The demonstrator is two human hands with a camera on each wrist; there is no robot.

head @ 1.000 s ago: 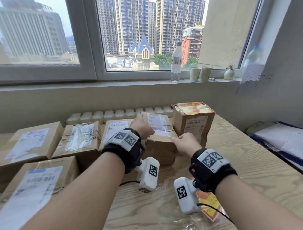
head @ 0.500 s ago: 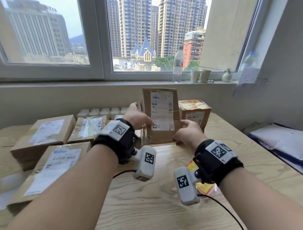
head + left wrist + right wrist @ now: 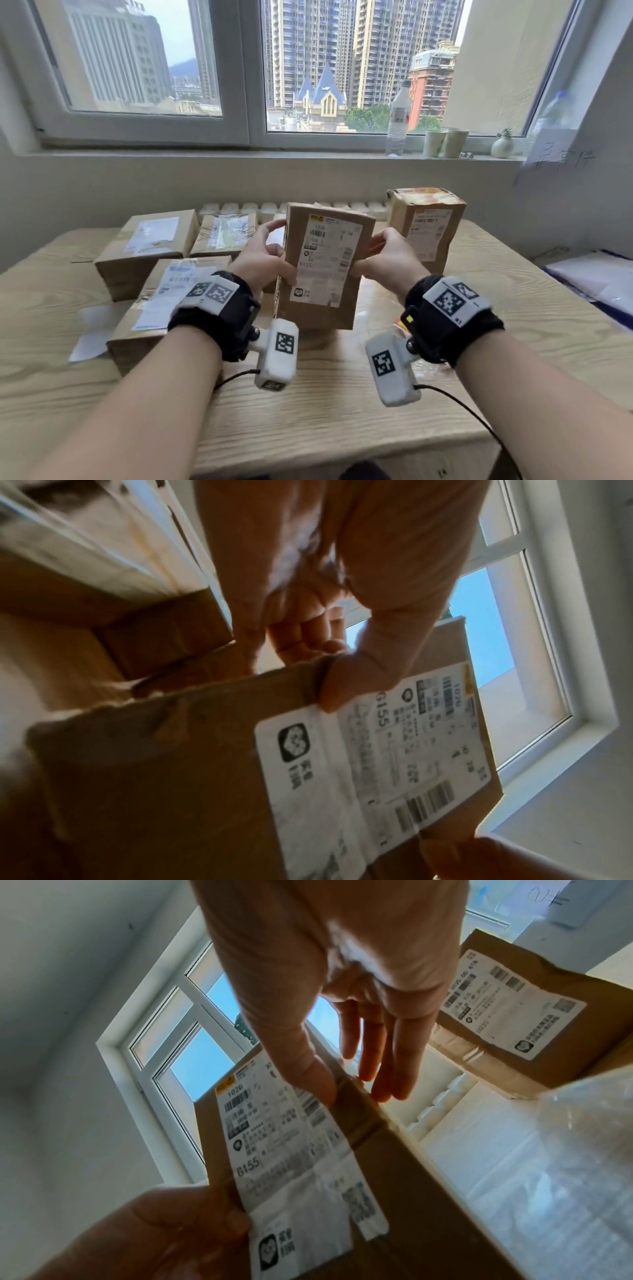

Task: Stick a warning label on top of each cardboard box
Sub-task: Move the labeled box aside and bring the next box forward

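A brown cardboard box [image 3: 322, 267] with a white shipping label is held upright above the wooden table [image 3: 308, 418], label face toward me. My left hand [image 3: 265, 253] grips its left edge, thumb [image 3: 346, 685] on the front and fingers behind. My right hand [image 3: 385, 255] grips the right edge, thumb [image 3: 308, 1074] on the shipping label and fingers [image 3: 377, 1056] along the far side. Behind on the right stands a taller box [image 3: 426, 233] with a yellow-red warning label [image 3: 428, 195] on top. A corner of the red-yellow label pack [image 3: 400, 323] shows under my right wrist.
Several flat boxes [image 3: 147, 246] lie on the table's left half. A white foam tray [image 3: 253, 208] runs along the back wall. Papers and a folder [image 3: 596, 277] lie at the right. A bottle [image 3: 397, 120], cups [image 3: 445, 142] and a small vase [image 3: 501, 145] stand on the windowsill.
The box lay flat among the others a second ago. Both hands have lifted it, tipped it upright and drawn it toward me.
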